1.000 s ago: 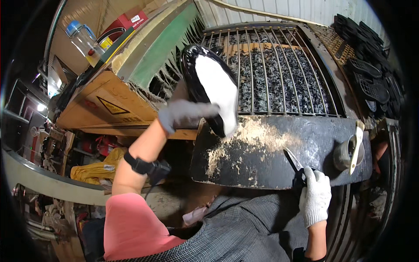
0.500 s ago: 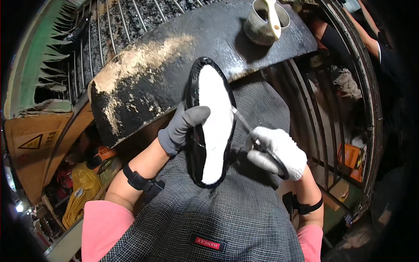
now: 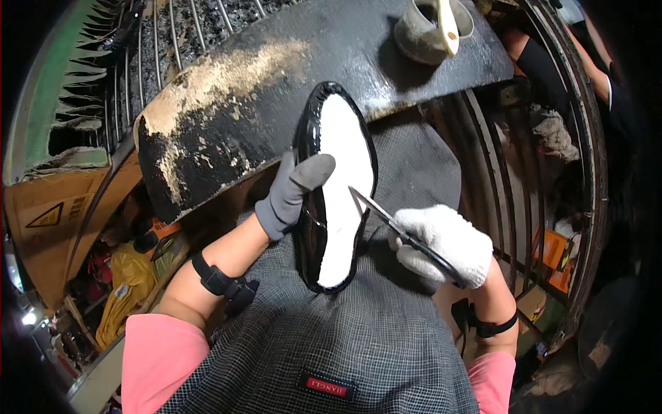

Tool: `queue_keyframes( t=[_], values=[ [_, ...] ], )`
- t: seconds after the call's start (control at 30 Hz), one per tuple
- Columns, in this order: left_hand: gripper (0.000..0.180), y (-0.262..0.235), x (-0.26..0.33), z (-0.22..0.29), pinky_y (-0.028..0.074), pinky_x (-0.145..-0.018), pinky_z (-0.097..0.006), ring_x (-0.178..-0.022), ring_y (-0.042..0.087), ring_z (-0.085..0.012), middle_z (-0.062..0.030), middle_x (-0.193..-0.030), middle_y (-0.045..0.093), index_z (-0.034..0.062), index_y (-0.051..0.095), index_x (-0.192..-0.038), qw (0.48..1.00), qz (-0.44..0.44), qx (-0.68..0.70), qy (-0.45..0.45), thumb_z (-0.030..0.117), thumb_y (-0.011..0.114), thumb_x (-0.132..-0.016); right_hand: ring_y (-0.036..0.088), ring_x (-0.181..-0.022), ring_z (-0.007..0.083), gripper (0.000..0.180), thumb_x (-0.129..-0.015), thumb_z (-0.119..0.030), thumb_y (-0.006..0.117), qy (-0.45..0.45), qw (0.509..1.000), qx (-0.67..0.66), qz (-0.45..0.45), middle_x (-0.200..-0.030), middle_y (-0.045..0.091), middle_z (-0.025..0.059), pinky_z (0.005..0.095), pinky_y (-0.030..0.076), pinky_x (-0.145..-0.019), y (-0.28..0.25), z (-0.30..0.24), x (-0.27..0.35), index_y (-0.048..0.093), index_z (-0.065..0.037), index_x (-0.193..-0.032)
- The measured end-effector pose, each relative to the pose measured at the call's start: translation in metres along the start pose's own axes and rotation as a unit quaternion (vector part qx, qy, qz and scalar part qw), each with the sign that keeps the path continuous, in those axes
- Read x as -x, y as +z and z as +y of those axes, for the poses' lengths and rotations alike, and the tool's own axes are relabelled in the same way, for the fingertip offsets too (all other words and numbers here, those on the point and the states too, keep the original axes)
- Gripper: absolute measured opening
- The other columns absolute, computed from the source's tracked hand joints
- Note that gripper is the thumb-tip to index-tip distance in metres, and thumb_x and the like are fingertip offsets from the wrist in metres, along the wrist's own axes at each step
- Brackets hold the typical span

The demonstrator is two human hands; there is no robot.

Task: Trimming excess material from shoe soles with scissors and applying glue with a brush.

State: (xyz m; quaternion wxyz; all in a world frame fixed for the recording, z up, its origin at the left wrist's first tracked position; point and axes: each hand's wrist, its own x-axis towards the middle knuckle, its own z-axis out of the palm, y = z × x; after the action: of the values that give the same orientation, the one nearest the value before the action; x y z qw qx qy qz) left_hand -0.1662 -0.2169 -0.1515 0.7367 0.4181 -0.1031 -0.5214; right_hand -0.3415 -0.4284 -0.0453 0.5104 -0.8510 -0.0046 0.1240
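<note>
Your left hand (image 3: 289,193), in a grey glove, is closed around the side of a glossy black shoe (image 3: 338,207), its thumb pressed over the edge of the white underside. The shoe sits between your two hands, above your checked apron (image 3: 324,345), white face up, with its far end pointing away from you and overlapping the edge of the dark board (image 3: 310,76). Your right hand (image 3: 445,245), in a white knitted glove, grips the scissors (image 3: 386,217), whose blades point left and reach over the white face; whether the tip touches it, you cannot tell. On the board, beyond your right hand, stands a grey cup (image 3: 417,41) with a dark inside, its contents too hidden to name; a pale handle (image 3: 448,27) rests across its rim. Farther out beyond your left hand, dark flaky bits (image 3: 210,17) lie behind metal bars (image 3: 176,34). Below and left of that hand is a yellow bag (image 3: 124,290), while an orange box (image 3: 549,250) sits to the right of your right hand.
</note>
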Motion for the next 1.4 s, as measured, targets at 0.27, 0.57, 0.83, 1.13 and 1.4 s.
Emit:
queue_keyframes(
  t=[0.27, 0.57, 0.83, 1.13, 1.4],
  values=[
    [0.058, 0.005, -0.008, 0.002, 0.058, -0.101, -0.040, -0.118, 0.069, -0.0271, -0.0190, -0.131, 0.067, -0.0029, 0.053, -0.142, 0.999, -0.048, -0.005, 0.008, 0.036, 0.063, -0.100, 0.064, -0.060, 0.0363, 0.014, -0.080, -0.010, 0.068, 0.039, 0.967, 0.097, 0.231, -0.070, 0.061, 0.0170, 0.0417, 0.052, -0.060, 0.060, 0.025, -0.024, 0.057, -0.006, -0.088],
    [0.059, 0.001, -0.007, -0.004, 0.061, -0.098, -0.044, -0.111, 0.072, -0.0289, -0.0188, -0.127, 0.069, -0.0012, 0.055, -0.141, 0.998, -0.019, 0.057, 0.001, 0.035, 0.069, -0.096, 0.057, -0.058, 0.0106, 0.009, -0.085, -0.013, 0.066, 0.066, 0.992, -0.108, 0.016, -0.068, 0.063, 0.0022, 0.0281, 0.047, -0.056, 0.033, 0.005, 0.004, 0.065, -0.005, -0.090],
    [0.058, 0.015, -0.020, -0.004, 0.062, -0.093, -0.041, -0.105, 0.074, -0.0274, -0.0192, -0.121, 0.071, -0.0044, 0.059, -0.134, 0.999, -0.036, 0.012, 0.029, 0.040, 0.065, -0.097, 0.063, -0.062, 0.0383, 0.013, -0.078, -0.006, 0.068, 0.063, 0.946, 0.037, 0.316, -0.071, 0.061, 0.0162, 0.0405, 0.051, -0.060, 0.075, 0.042, -0.030, 0.060, -0.007, -0.089],
    [0.056, 0.003, -0.011, -0.003, 0.065, -0.087, -0.038, -0.100, 0.076, -0.0254, -0.0180, -0.116, 0.074, -0.0043, 0.061, -0.133, 1.000, -0.013, -0.007, 0.022, 0.037, 0.067, -0.096, 0.065, -0.061, 0.0210, 0.005, -0.085, -0.011, 0.067, 0.128, 0.989, -0.058, -0.050, -0.066, 0.064, 0.0063, 0.0341, 0.051, -0.060, 0.050, -0.004, 0.031, 0.063, -0.008, -0.086],
    [0.057, -0.003, -0.017, -0.012, 0.063, -0.090, -0.038, -0.102, 0.075, -0.0246, -0.0172, -0.117, 0.073, -0.0032, 0.061, -0.133, 0.997, -0.054, 0.008, 0.049, 0.040, 0.066, -0.096, 0.066, -0.064, 0.0383, 0.017, -0.076, -0.008, 0.068, 0.066, 0.986, 0.092, 0.124, -0.071, 0.063, 0.0166, 0.0460, 0.053, -0.061, 0.078, 0.011, 0.001, 0.061, -0.008, -0.091]
  ],
)
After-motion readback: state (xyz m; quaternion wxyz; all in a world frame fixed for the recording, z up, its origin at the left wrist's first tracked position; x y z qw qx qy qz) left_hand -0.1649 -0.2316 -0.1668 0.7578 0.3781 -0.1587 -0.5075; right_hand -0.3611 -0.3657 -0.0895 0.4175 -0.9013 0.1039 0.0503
